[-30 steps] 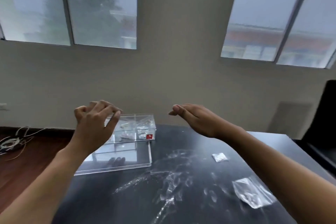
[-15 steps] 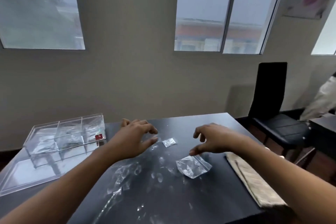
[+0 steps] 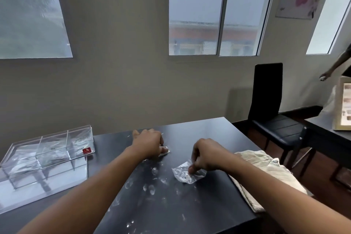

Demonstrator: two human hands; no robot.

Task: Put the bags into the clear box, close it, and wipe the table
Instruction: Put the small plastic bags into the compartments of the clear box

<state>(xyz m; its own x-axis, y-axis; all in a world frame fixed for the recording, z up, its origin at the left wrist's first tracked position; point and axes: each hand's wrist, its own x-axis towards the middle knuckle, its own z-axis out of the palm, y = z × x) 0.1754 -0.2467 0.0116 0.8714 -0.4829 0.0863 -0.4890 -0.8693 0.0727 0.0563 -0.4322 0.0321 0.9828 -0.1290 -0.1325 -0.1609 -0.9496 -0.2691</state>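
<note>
My right hand (image 3: 206, 156) pinches the larger clear plastic bag (image 3: 189, 173), which lies on the black table (image 3: 190, 205). My left hand (image 3: 150, 143) is pressed down over the small clear bag (image 3: 164, 153); only a corner of it shows under the fingers. The clear box (image 3: 49, 150), divided into compartments with a red sticker on its front, stands open at the table's left. It holds several bags. Its flat clear lid (image 3: 38, 188) lies under and in front of it.
A folded beige cloth (image 3: 266, 175) lies at the table's right edge. White smears cover the table's middle. A black chair (image 3: 271, 112) stands to the right, with another table and a person's arm beyond it.
Both hands came down from above the table onto the bags. My left hand now covers the small bag and my right fingers have closed on the larger one. The view turned to the right.
</note>
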